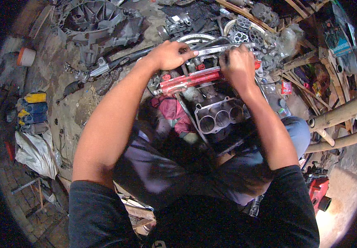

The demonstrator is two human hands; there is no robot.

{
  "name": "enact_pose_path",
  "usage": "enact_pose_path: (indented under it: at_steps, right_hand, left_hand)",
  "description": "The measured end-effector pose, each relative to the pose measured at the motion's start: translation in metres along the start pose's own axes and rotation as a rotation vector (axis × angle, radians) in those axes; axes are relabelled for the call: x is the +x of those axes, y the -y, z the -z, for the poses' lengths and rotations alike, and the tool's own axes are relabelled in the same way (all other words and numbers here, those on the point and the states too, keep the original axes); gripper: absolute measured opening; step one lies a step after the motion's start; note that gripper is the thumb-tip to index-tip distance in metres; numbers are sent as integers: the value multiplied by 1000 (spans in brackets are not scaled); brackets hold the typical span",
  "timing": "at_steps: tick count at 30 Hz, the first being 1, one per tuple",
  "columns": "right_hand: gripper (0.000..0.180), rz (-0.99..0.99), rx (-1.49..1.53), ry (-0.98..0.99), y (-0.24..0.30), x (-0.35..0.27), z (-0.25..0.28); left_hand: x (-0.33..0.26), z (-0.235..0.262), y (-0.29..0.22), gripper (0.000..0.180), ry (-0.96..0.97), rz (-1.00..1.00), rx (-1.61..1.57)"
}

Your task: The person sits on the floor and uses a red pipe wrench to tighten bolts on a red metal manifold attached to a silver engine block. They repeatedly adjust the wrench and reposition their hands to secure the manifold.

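Observation:
My left hand [172,56] is closed at the left end of a long pale metal bar [215,50], with its thumb against the bar. Toward the bar's right end, my right hand [239,70] has its fingers curled onto it; some fingertips are hidden. Just nearer to me than the bar lies a red metal rail [191,82] with worn paint, partly covered by my right hand. An engine block [221,117] with round cylinder bores sits below the rail, between my legs. Beside the block is a crumpled pink cloth [173,111].
A large bell-shaped gearbox housing [89,18] lies at the far left. Round metal parts [241,37] fill a basin at the far right. Bamboo poles [339,111] stand on the right, near a red machine part [319,192]. Bottles with a yellow one [35,98] and a white sack [36,153] lie left.

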State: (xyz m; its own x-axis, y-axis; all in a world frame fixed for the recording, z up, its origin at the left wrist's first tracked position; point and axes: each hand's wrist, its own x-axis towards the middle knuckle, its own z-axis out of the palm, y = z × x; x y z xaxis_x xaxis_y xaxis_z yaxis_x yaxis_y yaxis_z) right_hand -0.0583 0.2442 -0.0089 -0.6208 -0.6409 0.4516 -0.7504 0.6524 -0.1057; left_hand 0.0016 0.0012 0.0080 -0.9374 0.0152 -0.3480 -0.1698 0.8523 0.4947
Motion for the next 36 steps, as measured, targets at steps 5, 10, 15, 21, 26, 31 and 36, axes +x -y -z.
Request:
enact_pose_path:
  at_steps: [5,10,15,21,26,31,36]
  right_hand:
    - [17,-29,205,-179,1,-9,-27]
    - [22,-70,144,-176,7,-12,-31]
    - [25,-116,129,-141,10,-14,-35]
    - [15,-119,162,-96,24,-8,-21]
    - [21,-28,102,-196,17,-12,-31]
    - [18,-78,47,-227,12,-8,-35]
    - [18,-19,195,-176,26,-11,-32]
  left_hand:
    - [-1,0,-4,73,-8,17,0]
    - [-1,-3,0,68,-86,-54,22]
    - [0,-1,-1,69,-44,-18,-3]
    - [0,-2,1,71,-44,-26,-6]
    - [-1,0,-1,72,-13,-13,-10]
    - [-1,0,0,72,-43,-27,-6]
    - [0,0,-1,72,-25,-7,19]
